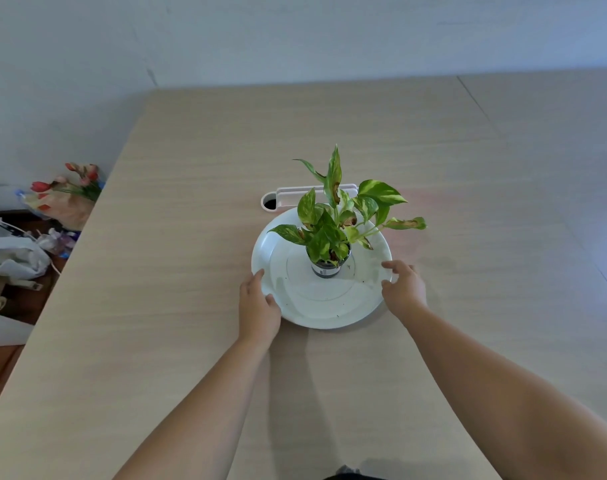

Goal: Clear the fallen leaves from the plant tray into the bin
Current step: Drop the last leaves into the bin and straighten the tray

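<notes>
Flanking the tray (330,306), both hands; cable slot (278,200) just behind.

Both forearms were bare to the bottom edge of the view, with no sleeve, watch or band on either. The left hand (258,308) and the right hand (404,289) wore no gloves, and no rings showed on the fingers. A small patch of dark clothing showed at the bottom edge, between the arms.

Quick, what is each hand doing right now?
Left hand: holds the white tray at its left rim.
Right hand: fingers curled at the tray's right rim; grip unclear.
</notes>
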### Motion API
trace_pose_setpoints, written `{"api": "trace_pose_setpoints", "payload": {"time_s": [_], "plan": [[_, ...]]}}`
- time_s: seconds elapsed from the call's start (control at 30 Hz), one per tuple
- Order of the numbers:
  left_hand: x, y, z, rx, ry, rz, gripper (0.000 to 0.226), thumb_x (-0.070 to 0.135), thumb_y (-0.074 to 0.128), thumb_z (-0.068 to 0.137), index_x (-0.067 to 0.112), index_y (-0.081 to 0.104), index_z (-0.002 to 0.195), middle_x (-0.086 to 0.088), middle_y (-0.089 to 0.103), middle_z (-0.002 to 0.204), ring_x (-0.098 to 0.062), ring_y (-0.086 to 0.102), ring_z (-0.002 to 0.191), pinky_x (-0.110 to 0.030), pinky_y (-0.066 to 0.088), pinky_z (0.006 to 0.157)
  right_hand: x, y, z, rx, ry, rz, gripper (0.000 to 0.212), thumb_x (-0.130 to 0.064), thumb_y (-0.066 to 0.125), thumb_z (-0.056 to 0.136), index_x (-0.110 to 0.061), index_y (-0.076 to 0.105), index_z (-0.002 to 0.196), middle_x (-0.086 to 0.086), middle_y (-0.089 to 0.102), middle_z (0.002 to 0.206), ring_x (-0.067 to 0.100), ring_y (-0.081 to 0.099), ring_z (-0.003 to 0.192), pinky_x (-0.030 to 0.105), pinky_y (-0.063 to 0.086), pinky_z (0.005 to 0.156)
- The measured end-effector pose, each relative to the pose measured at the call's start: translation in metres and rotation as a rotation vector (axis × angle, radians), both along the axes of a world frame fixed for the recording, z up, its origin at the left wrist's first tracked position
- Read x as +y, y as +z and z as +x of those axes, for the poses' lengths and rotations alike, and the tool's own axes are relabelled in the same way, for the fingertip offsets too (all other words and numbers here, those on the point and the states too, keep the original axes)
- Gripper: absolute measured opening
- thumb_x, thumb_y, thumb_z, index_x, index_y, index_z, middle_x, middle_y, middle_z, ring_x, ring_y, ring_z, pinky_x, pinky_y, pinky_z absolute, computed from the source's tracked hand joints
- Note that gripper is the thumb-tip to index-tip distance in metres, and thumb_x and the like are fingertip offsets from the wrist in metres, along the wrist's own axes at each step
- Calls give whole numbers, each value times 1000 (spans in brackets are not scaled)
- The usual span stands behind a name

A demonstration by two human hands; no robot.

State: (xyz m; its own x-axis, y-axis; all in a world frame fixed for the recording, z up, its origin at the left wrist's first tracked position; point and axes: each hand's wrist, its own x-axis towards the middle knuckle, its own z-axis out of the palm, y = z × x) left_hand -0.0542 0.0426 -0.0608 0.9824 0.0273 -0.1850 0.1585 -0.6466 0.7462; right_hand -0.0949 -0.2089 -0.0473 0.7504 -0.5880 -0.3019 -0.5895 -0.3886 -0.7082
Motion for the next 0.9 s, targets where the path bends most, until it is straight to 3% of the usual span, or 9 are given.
{"api": "trace_pose_setpoints", "payload": {"time_s": [0.07,0.13,0.27,0.4,0.47,0.53,0.57,0.77,0.9], "plan": [[1,0,6,10,-13,1,56,3,45,92,14,36,146,-11,38,147,-28,43,132,-37,36,111,-4,2,3,1,-14,7,42,-2,50,89,-22,58,125,5,50,133,24,56,107,33,49,84],[2,0,11,17,-14,2,56,3,47,92,15,36,146,-11,42,144,-29,46,128,-38,38,109,-7,3,5,7,-19,39,47,1,48,87,-24,57,125,3,50,134,27,58,107,31,50,75],[2,-1,18,6,-14,13,58,4,48,90,16,37,146,-12,45,142,-30,46,127,-42,39,108,-7,4,11,17,-23,152,57,3,41,82,-30,54,127,2,57,122,21,57,70,24,40,49],[2,-1,24,24,-7,-21,63,3,48,89,18,34,148,-11,47,143,-28,47,128,-39,40,108,-6,3,15,25,11,222,56,-5,45,84,-34,51,131,7,60,90,16,47,54,25,39,47],[3,0,25,38,-17,-45,66,2,48,88,20,32,149,-10,50,141,-28,49,125,-38,41,106,-6,4,17,18,63,251,56,-9,51,87,-36,47,136,8,59,113,17,55,72,24,43,55],[4,1,27,53,-29,-61,67,3,49,88,21,30,150,-7,48,143,-25,49,127,-36,41,106,-5,5,19,7,137,263,60,-11,55,89,-35,41,141,-1,37,148,19,51,109,25,44,75],[5,3,28,57,-36,-62,67,3,49,88,22,29,150,-6,48,144,-25,48,128,-36,41,106,-4,7,20,9,165,276,62,-12,56,89,-35,38,143,-6,26,155,20,45,122,26,42,82],[9,10,38,69,-76,-25,67,8,52,87,22,31,149,-4,48,145,-25,49,130,-39,42,107,-8,7,25,46,189,337,69,-11,57,90,-35,28,148,-7,7,162,23,28,141,28,37,89],[11,13,37,81,-109,14,68,9,54,88,21,28,150,-4,45,148,-24,46,133,-40,41,108,-8,10,21,41,190,342,71,-12,58,90,-35,27,149,-5,10,162,24,28,141,28,36,91]]}}
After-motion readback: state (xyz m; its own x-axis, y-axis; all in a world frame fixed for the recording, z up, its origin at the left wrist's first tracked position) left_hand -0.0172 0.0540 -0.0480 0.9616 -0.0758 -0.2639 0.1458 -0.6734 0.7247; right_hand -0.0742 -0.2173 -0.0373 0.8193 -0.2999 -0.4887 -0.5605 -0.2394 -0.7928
